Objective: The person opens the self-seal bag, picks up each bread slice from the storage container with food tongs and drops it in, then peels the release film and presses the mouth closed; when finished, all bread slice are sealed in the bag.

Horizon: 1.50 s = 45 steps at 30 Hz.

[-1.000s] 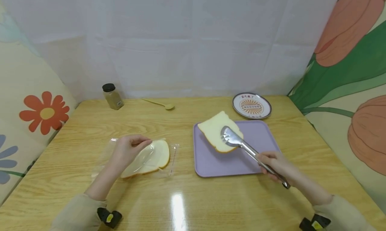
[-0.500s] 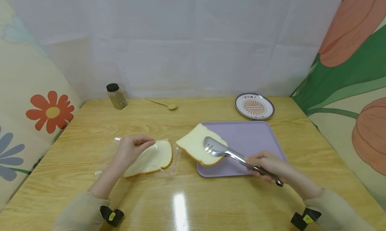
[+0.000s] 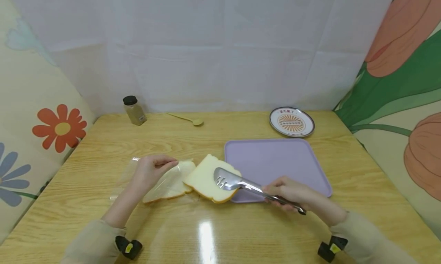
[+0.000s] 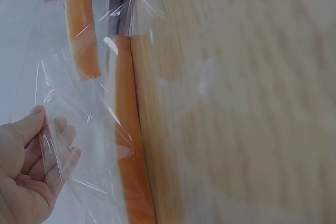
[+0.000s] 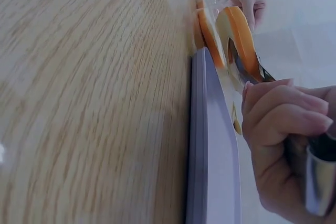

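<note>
The left hand (image 3: 151, 172) pinches the upper film of a clear bag (image 4: 79, 98) between thumb and fingertips, drawing it up off the flat bread slice (image 3: 169, 185) that lies inside; held so, the film seems meant to stand away from the bread and leave the bag's right end slack. That slice lies below and just right of the left hand. Farther back stand a dark-lidded jar (image 3: 137, 114) and, right of it, a spoon (image 3: 196, 122), both well apart from the hands, perhaps to leave the front of the table free for handling. Next comes a second bread slice (image 3: 203, 179), tilted and raised off the table, its left corner overlapping the bag's right end in the head view; whether that corner is inside the film I cannot tell. Metal tongs (image 3: 253, 187) grip it by its right part, probably so that the left part stays unobstructed. The right hand (image 3: 287, 191) has its fingers curled round the tongs' handle, so the raised slice lies to its left, at the tongs' far end. Beneath and behind spreads a lilac tray (image 3: 275, 160), and beyond that a patterned plate (image 3: 291, 122).
</note>
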Each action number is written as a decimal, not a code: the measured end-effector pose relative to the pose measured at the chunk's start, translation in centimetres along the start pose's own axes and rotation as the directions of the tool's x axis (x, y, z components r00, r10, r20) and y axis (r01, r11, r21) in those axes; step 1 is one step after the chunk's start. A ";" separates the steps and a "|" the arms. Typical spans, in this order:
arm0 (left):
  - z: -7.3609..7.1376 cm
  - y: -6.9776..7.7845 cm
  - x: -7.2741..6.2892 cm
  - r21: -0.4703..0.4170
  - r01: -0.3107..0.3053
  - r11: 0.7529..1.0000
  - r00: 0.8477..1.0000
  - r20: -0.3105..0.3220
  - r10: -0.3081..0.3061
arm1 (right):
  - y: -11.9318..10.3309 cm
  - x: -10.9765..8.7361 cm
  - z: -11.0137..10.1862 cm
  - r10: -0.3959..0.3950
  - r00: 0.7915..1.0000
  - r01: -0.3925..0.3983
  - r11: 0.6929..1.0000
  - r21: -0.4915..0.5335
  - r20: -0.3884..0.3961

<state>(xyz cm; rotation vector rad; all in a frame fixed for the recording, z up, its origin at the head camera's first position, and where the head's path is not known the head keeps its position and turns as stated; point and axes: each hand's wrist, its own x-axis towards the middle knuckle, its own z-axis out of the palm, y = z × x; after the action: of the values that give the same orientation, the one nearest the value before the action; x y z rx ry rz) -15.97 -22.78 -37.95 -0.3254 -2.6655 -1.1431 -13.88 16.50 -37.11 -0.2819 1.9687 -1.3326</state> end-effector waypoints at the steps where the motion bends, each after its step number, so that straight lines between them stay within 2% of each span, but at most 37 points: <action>1: 0.0 0.0 0.0 0.002 0.000 1.000 1.000 -0.002 0.000 | 0.0 0.1 0.1 0.000 1.000 0.000 1.000 -0.004 0.004; 14: 0.3 -0.2 -0.1 -0.003 0.002 1.000 1.000 -0.006 -0.002 | -0.4 1.9 0.0 0.027 0.992 -0.033 0.998 0.046 0.124; 28: 0.5 -0.2 -0.5 -0.028 -0.074 0.997 0.997 -0.014 0.074 | -1.1 3.0 -1.0 0.054 0.969 -0.067 0.997 0.048 0.240; 32: 0.5 0.0 -0.6 -0.044 -0.068 0.997 0.997 0.034 0.069 | -1.7 3.5 -1.0 0.053 0.969 -0.057 0.998 0.010 0.242; 35: 0.5 0.2 -0.7 -0.057 -0.087 0.995 0.994 0.062 0.090 | -2.1 4.1 -0.9 0.049 0.970 -0.047 0.999 -0.015 0.239; 39: 0.5 0.1 -0.6 -0.072 -0.112 0.991 0.992 0.054 0.116 | -2.5 4.6 -0.7 0.053 0.973 -0.051 0.999 -0.013 0.226; 45: 0.1 -0.2 -0.5 -0.070 -0.089 0.994 0.996 0.020 0.091 | -2.3 4.8 -0.7 0.059 0.982 -0.049 0.997 -0.056 0.180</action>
<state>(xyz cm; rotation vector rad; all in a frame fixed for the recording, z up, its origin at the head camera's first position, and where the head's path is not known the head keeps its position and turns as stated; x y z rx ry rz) -15.62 -22.89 -38.32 -0.4694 -2.6064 -1.2125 -18.28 13.37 -37.15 -0.3590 1.8461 -1.1807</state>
